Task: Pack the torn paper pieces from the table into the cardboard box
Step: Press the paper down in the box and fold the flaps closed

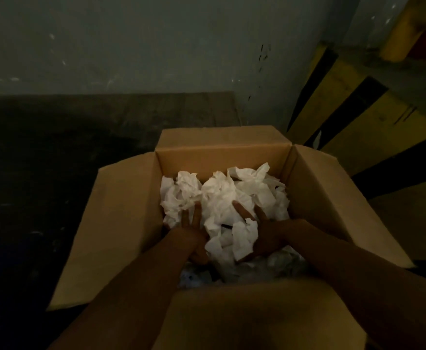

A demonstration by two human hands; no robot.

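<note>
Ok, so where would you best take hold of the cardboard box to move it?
Probably low on the outer left and right walls of the cardboard box, coming in from both sides beneath the flaps. Those flaps are splayed outward and would likely hinge if pulled; loose crumpled paper inside means keeping it level.

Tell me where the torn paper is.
In the head view the torn paper lies piled inside the open cardboard box at centre, with the left hand and right hand on it.
</note>
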